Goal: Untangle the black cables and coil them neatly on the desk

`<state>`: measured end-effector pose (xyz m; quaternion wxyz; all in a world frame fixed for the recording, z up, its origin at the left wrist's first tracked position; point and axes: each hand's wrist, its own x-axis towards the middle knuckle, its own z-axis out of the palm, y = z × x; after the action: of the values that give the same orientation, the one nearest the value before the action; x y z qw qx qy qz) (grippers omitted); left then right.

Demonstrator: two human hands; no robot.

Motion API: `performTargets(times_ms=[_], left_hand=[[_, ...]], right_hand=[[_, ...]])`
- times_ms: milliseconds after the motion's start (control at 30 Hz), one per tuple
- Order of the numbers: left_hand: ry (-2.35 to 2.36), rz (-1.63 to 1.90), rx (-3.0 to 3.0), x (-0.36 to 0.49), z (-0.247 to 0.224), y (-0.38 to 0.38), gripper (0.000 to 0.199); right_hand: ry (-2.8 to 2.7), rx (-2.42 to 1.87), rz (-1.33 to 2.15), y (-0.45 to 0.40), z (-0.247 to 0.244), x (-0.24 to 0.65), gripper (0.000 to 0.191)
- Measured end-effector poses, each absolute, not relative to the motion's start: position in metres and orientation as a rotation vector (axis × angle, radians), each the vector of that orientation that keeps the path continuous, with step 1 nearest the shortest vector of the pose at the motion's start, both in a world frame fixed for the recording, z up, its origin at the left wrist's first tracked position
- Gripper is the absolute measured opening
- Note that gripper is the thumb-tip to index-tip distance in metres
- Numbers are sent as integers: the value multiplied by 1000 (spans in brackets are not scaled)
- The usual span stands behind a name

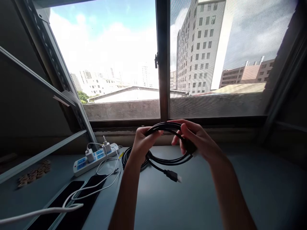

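Note:
A black cable (168,162), wound into loops, is held up in front of me over the table. My left hand (146,139) is closed around the left side of the coil, thumb in front. At the coil's right side, my right hand (196,137) grips the loops between thumb and fingers, close to a dark connector (189,146) partly hidden by the hand. One cable end hangs free below the coil, with a black plug (171,175) that looks like an HDMI plug. Behind my left wrist lies another coiled black cable (127,158), partly covered.
On the left of the table (182,204) stands a white power strip (96,159) with white chargers (90,155) in it. White cords (91,191) run across two dark flat devices (83,198). A metal frame (62,70) and window (163,64) border the table.

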<state>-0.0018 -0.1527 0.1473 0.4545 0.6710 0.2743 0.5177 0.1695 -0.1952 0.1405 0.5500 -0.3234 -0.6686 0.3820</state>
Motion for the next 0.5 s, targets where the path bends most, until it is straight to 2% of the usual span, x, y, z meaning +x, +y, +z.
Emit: performTargets(times_ms=[67,200,267,367,500], left_hand=[[743,1295,1573,-5,149,-150,41],[798,1302,1478,-8,150,-148,43],[766,1252,1484,-9,150,-148,44],[693,1113,1519,-10,150,-150,48],[607,948,1510,-16,153,-149,45]], right_hand=[[-1612,-728,746,-197,142,171,51],[-1706,-859,189,-200,143,169,54],[-1723,-892,-28,-198,141,165,49],[-1698,-873,-191,-189,136,161,35],[-1708,-942,-258,-178,131,165,30]])
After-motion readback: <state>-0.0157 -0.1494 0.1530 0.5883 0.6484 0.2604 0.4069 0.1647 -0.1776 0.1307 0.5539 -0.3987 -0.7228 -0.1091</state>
